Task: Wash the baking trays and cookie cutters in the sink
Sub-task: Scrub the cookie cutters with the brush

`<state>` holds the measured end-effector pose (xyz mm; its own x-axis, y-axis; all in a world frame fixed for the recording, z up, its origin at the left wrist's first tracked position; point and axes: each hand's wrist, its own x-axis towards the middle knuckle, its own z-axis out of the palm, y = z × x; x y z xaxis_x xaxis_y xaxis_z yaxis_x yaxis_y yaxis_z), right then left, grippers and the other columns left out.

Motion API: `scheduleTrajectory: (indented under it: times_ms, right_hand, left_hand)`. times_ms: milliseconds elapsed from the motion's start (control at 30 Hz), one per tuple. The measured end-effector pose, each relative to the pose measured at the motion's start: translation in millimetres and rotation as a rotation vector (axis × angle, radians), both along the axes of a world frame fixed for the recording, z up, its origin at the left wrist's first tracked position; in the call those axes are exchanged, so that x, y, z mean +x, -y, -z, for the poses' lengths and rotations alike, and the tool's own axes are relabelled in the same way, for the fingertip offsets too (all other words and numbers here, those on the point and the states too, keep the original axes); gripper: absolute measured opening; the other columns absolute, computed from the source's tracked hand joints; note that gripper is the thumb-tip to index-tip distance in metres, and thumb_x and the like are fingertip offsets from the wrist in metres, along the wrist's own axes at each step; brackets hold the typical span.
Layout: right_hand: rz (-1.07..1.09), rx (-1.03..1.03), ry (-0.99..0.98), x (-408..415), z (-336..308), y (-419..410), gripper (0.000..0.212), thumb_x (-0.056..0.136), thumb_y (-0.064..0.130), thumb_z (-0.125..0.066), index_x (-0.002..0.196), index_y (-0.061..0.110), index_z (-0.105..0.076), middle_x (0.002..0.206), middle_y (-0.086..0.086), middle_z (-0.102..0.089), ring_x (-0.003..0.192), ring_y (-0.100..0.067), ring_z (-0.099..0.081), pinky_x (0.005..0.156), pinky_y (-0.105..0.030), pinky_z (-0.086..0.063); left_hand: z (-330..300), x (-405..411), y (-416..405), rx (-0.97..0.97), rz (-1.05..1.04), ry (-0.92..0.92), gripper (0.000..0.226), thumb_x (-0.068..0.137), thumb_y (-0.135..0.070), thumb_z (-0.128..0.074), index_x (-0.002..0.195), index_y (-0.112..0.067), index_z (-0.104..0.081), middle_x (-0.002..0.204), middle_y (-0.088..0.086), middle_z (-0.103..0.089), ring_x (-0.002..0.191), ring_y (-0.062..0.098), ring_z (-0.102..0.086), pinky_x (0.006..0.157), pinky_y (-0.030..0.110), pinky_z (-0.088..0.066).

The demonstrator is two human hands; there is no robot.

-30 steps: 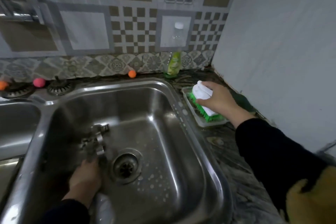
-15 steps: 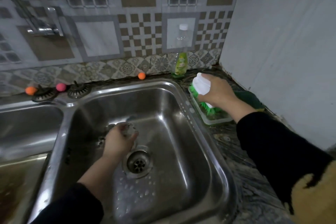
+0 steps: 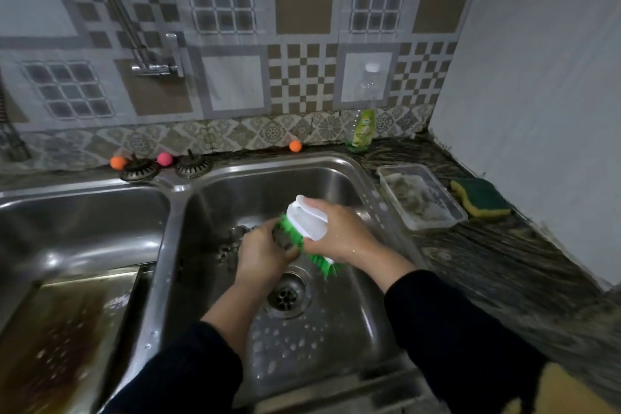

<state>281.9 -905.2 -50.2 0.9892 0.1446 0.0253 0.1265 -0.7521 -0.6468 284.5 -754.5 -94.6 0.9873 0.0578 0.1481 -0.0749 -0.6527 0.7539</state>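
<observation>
- R hand [image 3: 339, 232] wrapped round white-and-green scrub brush [image 3: 307, 228], above drain [image 3: 285, 294].
- L hand [image 3: 262, 254] fingers curled on small metal cookie cutter [image 3: 280, 239], bristles touching it, above drain.
- Browned baking tray [image 3: 67, 329] in basin left of drain.

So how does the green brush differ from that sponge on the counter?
The brush has a white handle and bright green bristles; the sponge is a yellow block with a dark green top. The brush is gripped by the right hand over the right sink basin, against something the left hand holds; the sponge lies untouched on the counter beside the plastic tray. Both are green cleaning tools.
</observation>
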Motion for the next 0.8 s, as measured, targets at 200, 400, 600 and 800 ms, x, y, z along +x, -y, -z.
scheduleTrajectory:
  times_ms: [200, 400, 600, 800]
  right_hand:
    - [0.017, -0.015, 0.088, -5, 2, -12, 0.078, 0.069, 0.025, -0.073, 0.14, 0.037, -0.043, 0.134, 0.013, -0.057, 0.119, -0.01, -0.055, 0.092, -0.019, -0.044]
    - [0.003, 0.02, 0.139, -19, -2, -26, 0.078, 0.072, 0.027, -0.073, 0.142, 0.04, -0.039, 0.133, 0.012, -0.056, 0.115, -0.011, -0.055, 0.092, -0.025, -0.048]
    - [0.118, 0.072, 0.094, -11, -2, -28, 0.075, 0.075, 0.027, -0.072, 0.142, 0.037, -0.04, 0.134, 0.005, -0.056, 0.114, -0.017, -0.056, 0.082, -0.019, -0.043]
    - [0.14, 0.117, 0.051, -23, 5, -28, 0.075, 0.076, 0.025, -0.072, 0.143, 0.033, -0.04, 0.137, 0.004, -0.052, 0.117, -0.017, -0.054, 0.089, -0.025, -0.046]
  left_hand:
    - [7, -9, -13, -0.016, 0.071, -0.016, 0.032, 0.07, -0.027, -0.079, 0.099, -0.021, -0.068, 0.076, -0.005, -0.069, 0.069, 0.012, -0.064, 0.065, 0.028, -0.052]
    - [2, -4, -39, -0.177, 0.01, -0.077, 0.03, 0.078, -0.018, -0.076, 0.107, -0.013, -0.068, 0.08, -0.009, -0.064, 0.07, 0.0, -0.06, 0.059, 0.005, -0.042]
    - [8, -14, -35, -0.282, 0.157, -0.125, 0.031, 0.08, -0.022, -0.077, 0.105, -0.028, -0.062, 0.093, -0.005, -0.07, 0.085, 0.016, -0.069, 0.083, 0.04, -0.056]
    - [12, -11, -35, -0.308, 0.186, -0.151, 0.039, 0.081, -0.016, -0.074, 0.119, -0.014, -0.063, 0.104, 0.001, -0.071, 0.09, 0.012, -0.068, 0.08, 0.025, -0.054]
